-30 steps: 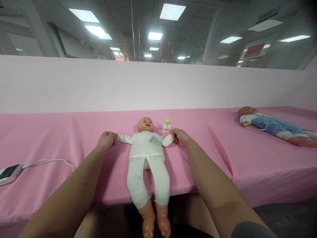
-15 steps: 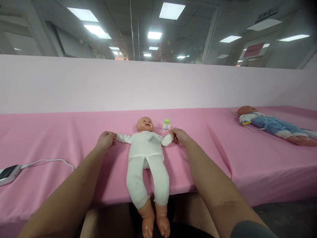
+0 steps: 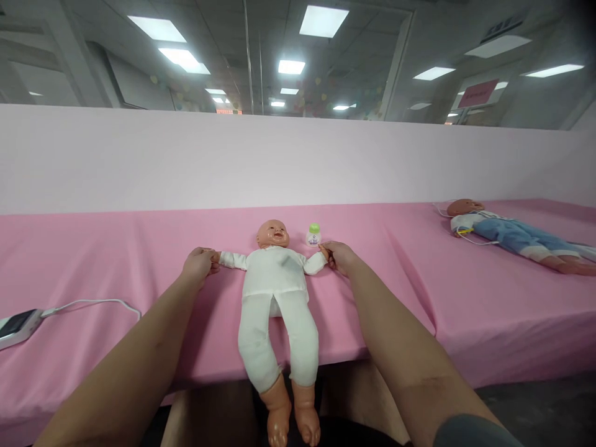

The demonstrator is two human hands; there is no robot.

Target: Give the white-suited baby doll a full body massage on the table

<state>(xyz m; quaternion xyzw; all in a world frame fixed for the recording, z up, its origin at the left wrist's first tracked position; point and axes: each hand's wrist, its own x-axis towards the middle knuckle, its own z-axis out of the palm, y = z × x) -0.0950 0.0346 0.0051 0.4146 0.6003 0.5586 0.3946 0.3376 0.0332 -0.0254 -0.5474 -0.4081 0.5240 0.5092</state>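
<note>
A baby doll [image 3: 275, 273] in white cloth lies on its back on the pink-covered table [image 3: 372, 298], head away from me, its bare feet hanging past the front edge. Its arms are stretched out to both sides. My left hand [image 3: 199, 266] is closed around the doll's hand on the left. On the other side, my right hand [image 3: 341, 256] pinches the doll's other hand. Just beyond my right hand stands a small clear bottle [image 3: 313, 236] with a green cap, apart from my fingers.
At the far right lies a second doll [image 3: 507, 233] in blue and white clothes, with thin tubes about it. A white device [image 3: 18, 328] with a dark screen and a cable [image 3: 93, 302] rests at the left. Behind the table rises a white wall [image 3: 298, 161] topped by glass.
</note>
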